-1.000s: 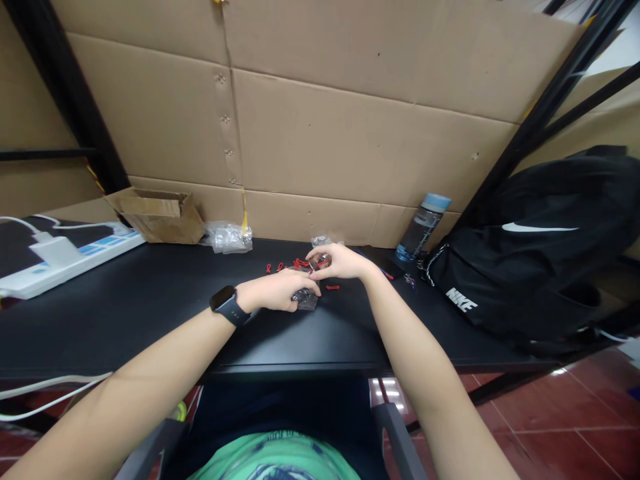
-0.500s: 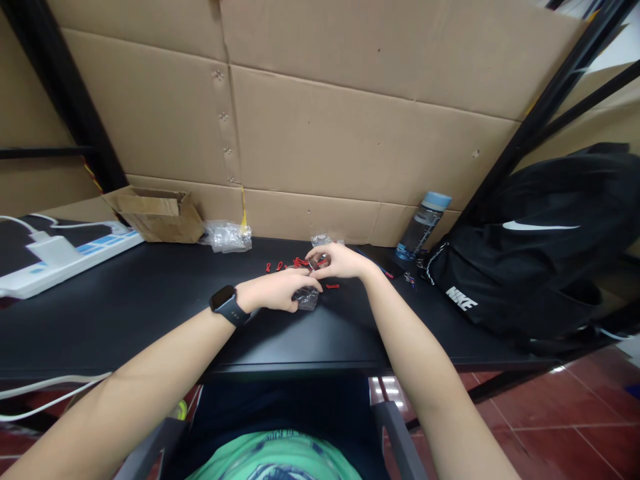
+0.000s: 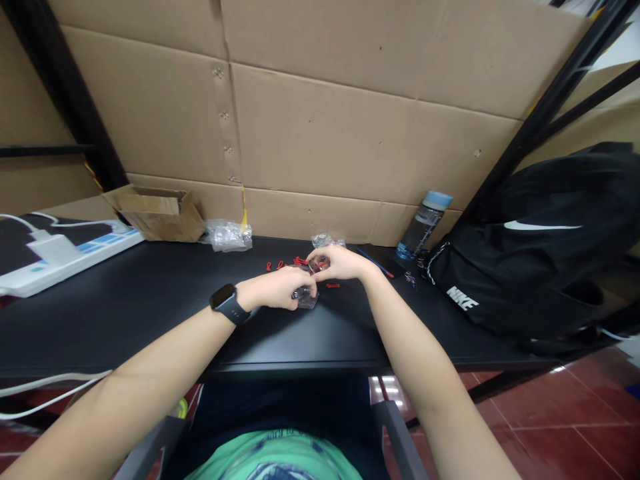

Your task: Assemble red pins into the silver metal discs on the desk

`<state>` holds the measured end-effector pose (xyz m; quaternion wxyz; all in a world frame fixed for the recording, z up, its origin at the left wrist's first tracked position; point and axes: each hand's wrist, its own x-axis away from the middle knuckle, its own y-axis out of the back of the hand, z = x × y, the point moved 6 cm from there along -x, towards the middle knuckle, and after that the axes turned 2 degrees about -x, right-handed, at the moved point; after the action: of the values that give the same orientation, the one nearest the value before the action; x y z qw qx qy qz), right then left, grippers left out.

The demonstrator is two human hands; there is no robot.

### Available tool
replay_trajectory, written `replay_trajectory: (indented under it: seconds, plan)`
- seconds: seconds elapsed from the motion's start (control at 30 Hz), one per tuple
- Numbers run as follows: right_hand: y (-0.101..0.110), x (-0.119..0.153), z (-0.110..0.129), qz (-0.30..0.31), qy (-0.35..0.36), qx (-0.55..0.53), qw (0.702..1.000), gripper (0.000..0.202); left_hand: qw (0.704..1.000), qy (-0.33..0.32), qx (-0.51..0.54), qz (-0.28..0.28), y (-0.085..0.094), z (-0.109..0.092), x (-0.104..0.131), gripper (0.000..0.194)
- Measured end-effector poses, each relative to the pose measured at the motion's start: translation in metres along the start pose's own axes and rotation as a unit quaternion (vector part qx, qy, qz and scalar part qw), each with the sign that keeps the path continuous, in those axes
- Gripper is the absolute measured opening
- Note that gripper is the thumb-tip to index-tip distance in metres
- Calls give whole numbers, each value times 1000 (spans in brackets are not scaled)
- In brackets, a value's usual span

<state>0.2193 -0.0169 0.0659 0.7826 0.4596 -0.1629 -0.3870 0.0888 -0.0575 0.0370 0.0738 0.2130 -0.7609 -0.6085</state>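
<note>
Gripping a clear bag [image 3: 308,301] at its four o'clock, your left hand [image 3: 286,288] curls firmly; your right hand [image 3: 334,261], at the left's two o'clock, bends half-closed (its hold I cannot tell), beside red cords [image 3: 300,261].

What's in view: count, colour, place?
Crumpled plastic packet: one, clear, centre
Small cord pieces: several, red, centre
Open cardboard box: one, brown, back left
Crumpled plastic clumps: two, clear, back left and centre
Long power strip: one, white and blue, left
Boxy adapter: one, white, on strip
Cylindrical water bottle: one, clear with blue lid, back right
Fabric backpack: one, black, right
Thin stick: one, blue and red, bottle's left
Tiny trinkets: count unclear, multicoloured, before bottle
Flat table: one, black, mid-frame
Cardboard backing: one wall, brown, behind
Tiled floor: one, red, below
Plastic armrests: two, grey, below
Square smartwatch: one, black, left wrist
Left hand: one, centre, holding packet
Right hand: one, centre, grip unclear
</note>
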Motion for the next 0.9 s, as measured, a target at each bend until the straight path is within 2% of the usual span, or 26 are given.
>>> replay_trajectory:
  seconds: [0.27, 0.53, 0.7, 0.9]
  plan:
    - [-7, -1, -6, 21, -12, 8, 1000, 52, 999, 17, -40, -7, 3, -2, 0, 44]
    - [-7, -2, -3, 21, -16, 19, 999, 53, 1000, -17, 3, -1, 0, -1, 0, 46]
    - [-7, -1, 1, 28, -22, 36, 999, 52, 1000, -6, 0, 4, 0, -1, 0, 44]
    - [-6, 0, -1, 27, -26, 32, 999, 50, 1000, 11, 6, -26, 2, 0, 2, 27]
